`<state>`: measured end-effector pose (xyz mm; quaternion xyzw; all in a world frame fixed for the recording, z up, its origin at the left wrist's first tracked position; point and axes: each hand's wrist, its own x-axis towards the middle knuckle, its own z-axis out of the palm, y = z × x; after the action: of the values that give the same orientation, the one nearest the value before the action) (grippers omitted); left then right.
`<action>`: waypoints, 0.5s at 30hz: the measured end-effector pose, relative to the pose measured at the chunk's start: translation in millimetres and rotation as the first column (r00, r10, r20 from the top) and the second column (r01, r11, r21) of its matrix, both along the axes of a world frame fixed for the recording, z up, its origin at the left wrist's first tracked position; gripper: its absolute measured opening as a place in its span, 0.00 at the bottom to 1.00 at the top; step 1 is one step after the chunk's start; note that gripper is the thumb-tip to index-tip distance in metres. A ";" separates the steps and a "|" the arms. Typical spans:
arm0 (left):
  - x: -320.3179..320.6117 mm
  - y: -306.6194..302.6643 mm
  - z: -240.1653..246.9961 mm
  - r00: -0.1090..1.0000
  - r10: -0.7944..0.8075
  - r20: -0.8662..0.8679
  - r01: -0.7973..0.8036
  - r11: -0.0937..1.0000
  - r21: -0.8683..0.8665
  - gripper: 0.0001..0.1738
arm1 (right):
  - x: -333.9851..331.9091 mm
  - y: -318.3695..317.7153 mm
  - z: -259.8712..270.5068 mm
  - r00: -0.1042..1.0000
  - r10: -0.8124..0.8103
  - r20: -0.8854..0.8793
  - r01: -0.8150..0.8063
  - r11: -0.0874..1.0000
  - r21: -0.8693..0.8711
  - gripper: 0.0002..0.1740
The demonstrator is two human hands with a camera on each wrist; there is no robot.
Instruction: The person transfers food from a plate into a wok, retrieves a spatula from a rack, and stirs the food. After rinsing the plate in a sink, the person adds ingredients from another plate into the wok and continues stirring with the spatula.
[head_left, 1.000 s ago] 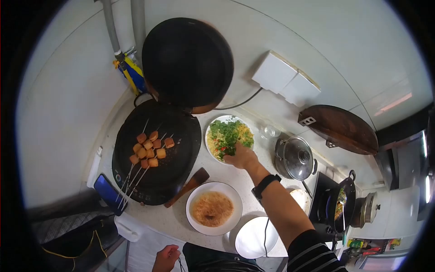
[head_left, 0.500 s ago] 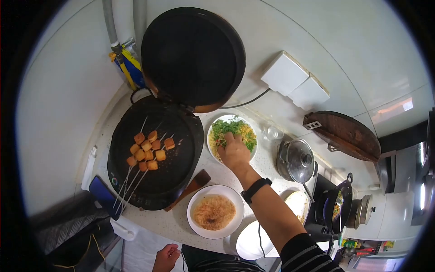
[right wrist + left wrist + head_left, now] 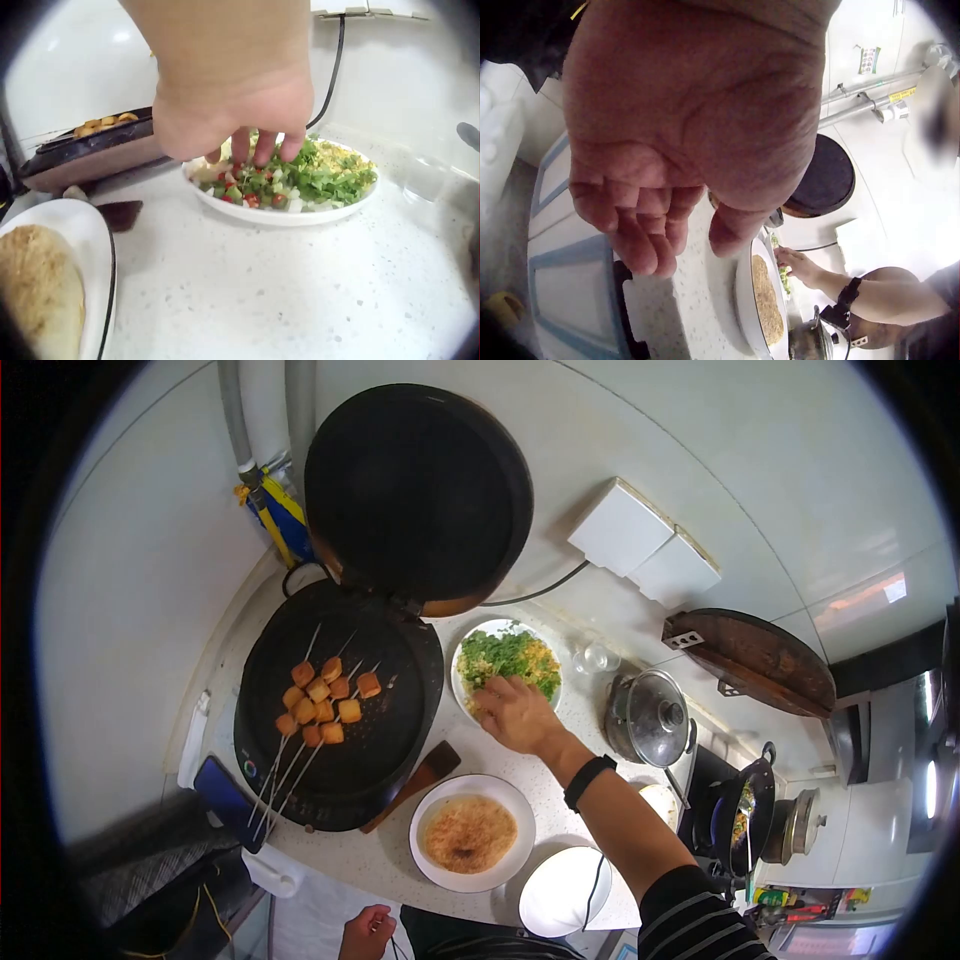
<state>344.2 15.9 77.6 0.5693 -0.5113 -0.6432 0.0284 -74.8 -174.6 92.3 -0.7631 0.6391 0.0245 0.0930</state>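
Observation:
My right hand (image 3: 520, 715) reaches over the near side of a white plate (image 3: 292, 219) of chopped food. In the right wrist view its fingers point down, slightly apart, among diced green, red and white vegetables (image 3: 251, 196). Chopped green herbs (image 3: 322, 176) and yellow crumbly bits (image 3: 349, 159) fill the rest of the plate. My left hand (image 3: 697, 127) hangs near the counter's front edge, fingers loosely bent and holding nothing. Nearer me, a browned flatbread (image 3: 470, 835) lies in a white dish (image 3: 421, 855).
Skewered brown cubes (image 3: 322, 698) lie on an open black griddle (image 3: 395, 745) at left, beside a wooden spatula (image 3: 425, 775) and a phone (image 3: 225, 800). A white bowl (image 3: 550, 895) sits near the front edge. A lidded pot (image 3: 650, 720) and wok (image 3: 765, 790) stand right.
My right hand has moved over the plate, from its right side to the middle, then back toward its near side. The left hand stays about where it was.

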 end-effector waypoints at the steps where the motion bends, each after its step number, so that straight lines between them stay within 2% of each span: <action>1: -2.1 -2.0 0.9 1.000 -0.008 0.008 0.008 1.000 0.008 0.17 | 1.6 4.1 -2.7 1.000 0.008 0.013 -0.007 0.999 -0.049 0.23; 3: -4.2 -5.4 -0.4 1.000 -0.026 0.010 0.026 1.000 0.016 0.18 | 9.6 8.9 -11.8 0.999 0.023 0.038 -0.017 0.989 -0.148 0.25; 4: -3.6 -4.8 -1.9 0.999 -0.034 0.006 0.034 0.999 0.018 0.18 | 12.1 10.3 -11.2 0.998 0.017 0.054 -0.012 0.996 -0.086 0.28; 11: -1.0 -1.3 1.4 0.995 -0.086 0.054 0.084 0.996 0.025 0.21 | 11.2 14.9 -28.3 0.995 -0.040 0.089 0.045 0.997 -0.065 0.26; 15: 2.0 4.4 -2.2 0.997 -0.074 0.023 0.074 0.997 -0.012 0.21 | 7.4 15.7 -38.3 0.989 -0.046 0.140 0.060 0.994 -0.096 0.20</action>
<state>346.2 20.3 75.4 0.5568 -0.5365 -0.6342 0.0026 -67.4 -158.9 54.0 -0.7495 0.6516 -0.0626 0.0993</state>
